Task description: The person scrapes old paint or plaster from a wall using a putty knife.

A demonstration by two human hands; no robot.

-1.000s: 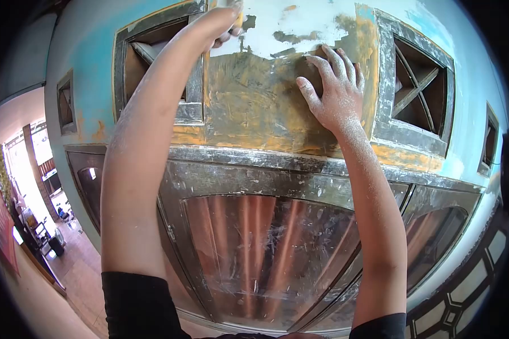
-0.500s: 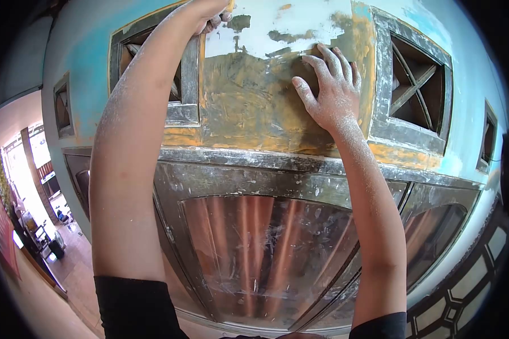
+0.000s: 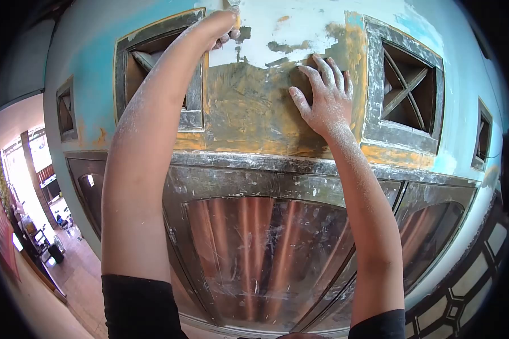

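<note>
High on the wall, beside the left vent frame, my left hand (image 3: 226, 29) has its fingers closed round a small tool, of which a thin blade (image 3: 227, 4) and a bit of yellow edge show at the top. The rest of the tool is hidden by the hand. My right hand (image 3: 327, 99) lies with spread fingers on the scraped wall patch (image 3: 249, 107), which is brown-green with orange smears below white. It holds nothing. White dust covers both hands and forearms.
Vent openings with crossed slats sit in worn frames at left (image 3: 195, 107) and right (image 3: 373, 85). A weathered ledge (image 3: 254, 161) runs above glass panels (image 3: 266, 254) with reddish curtains. A doorway (image 3: 37, 152) opens at far left.
My left hand has come slightly down and right in view, showing more of the tool. My right hand appears a little lower and further left, still spread on the wall. The whole view has shifted slightly.
</note>
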